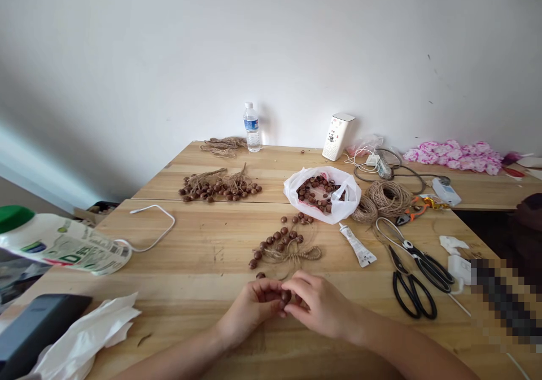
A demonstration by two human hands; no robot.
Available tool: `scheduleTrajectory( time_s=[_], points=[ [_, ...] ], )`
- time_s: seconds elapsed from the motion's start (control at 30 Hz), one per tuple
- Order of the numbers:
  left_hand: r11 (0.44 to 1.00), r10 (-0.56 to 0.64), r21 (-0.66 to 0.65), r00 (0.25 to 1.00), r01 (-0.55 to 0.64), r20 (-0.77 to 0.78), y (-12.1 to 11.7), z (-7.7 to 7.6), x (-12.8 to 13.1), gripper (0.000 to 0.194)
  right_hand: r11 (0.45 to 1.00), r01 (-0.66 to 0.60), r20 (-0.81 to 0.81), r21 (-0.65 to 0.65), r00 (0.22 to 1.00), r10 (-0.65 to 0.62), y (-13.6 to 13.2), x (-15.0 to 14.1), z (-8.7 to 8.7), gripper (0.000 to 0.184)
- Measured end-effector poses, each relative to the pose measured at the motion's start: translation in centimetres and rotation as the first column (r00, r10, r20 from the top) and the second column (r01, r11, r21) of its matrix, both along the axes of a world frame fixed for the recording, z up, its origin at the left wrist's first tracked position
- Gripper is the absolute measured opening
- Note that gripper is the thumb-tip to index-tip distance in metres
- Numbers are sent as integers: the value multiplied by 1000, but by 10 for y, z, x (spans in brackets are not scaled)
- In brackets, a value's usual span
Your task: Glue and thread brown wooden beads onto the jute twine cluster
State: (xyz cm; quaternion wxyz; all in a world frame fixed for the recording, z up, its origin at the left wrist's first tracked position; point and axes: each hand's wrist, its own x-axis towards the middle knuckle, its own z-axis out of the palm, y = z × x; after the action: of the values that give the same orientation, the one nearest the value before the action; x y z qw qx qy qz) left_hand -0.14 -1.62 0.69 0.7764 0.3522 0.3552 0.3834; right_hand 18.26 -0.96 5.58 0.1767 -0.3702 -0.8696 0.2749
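Observation:
My left hand [248,309] and my right hand [324,306] meet near the front of the table, fingers closed around a small round brown nut shell [286,297]. The fingers cover part of it. Just beyond them lies a bundle of thin twine [311,253] with several round brown nuts [277,236] along its strands. One loose nut [260,275] sits beside my left fingertips. Farther back, an open white plastic bag [349,199] holds many brown shell pieces [317,191]. A white glue tube [358,245] lies right of the twine bundle.
Scissors [410,289], a second pair [429,261], pliers [412,213] and twine coils [387,198] lie right. Finished-looking nut bunches [220,188], loose twine [224,145] and a water bottle [252,129] are behind. A large white bottle [80,241] and tissue [88,335] are left.

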Motion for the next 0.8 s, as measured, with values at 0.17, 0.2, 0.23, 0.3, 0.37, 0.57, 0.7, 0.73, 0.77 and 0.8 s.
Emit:
scheduleTrajectory(
  time_s=[0.17, 0.2, 0.23, 0.3, 0.37, 0.57, 0.7, 0.73, 0.77, 0.8],
  points=[
    [1000, -24, 16, 999, 24, -32, 0, 0, -1, 21, 997, -5, 5, 74, 1000, 5, 0, 0, -1, 9],
    [1000, -26, 16, 999, 26, -31, 0, 0, -2, 21, 996, -9, 7, 86, 1000, 9, 0, 0, -1, 9],
    [999, -27, 17, 999, 28, -30, 0, 0, -2, 21, 995, -13, 10, 95, 1000, 12, 0, 0, -1, 9],
    [999, -29, 19, 999, 30, -30, 0, 0, -2, 20, 995, -20, 8, 97, 1000, 19, 1, 0, 0, 10],
    [999, -33, 21, 999, 34, -38, 0, 0, -2, 21, 997, -24, -10, 77, 1000, 24, 2, 0, 0, 10],
    [991, -43, 122, 995, 54, -90, 1, 6, -1, 16, 999, -18, -70, 32, 997, 20, 3, 0, -5, 9],
    [978, -74, 189, 993, 90, -90, 1, 13, -2, 18, 999, 3, -89, 48, 996, 1, 0, -1, -12, 13],
    [975, -76, 200, 993, 93, -91, 1, 14, -2, 20, 999, 8, -103, 44, 995, -4, 0, -1, -14, 14],
    [973, -69, 214, 992, 89, -102, 0, 13, -2, 21, 999, 13, -120, 37, 993, -9, 0, -1, -15, 14],
    [969, -56, 231, 991, 83, -122, 0, 11, -3, 22, 999, 18, -137, 27, 991, -14, 1, -1, -16, 14]
  ],
)
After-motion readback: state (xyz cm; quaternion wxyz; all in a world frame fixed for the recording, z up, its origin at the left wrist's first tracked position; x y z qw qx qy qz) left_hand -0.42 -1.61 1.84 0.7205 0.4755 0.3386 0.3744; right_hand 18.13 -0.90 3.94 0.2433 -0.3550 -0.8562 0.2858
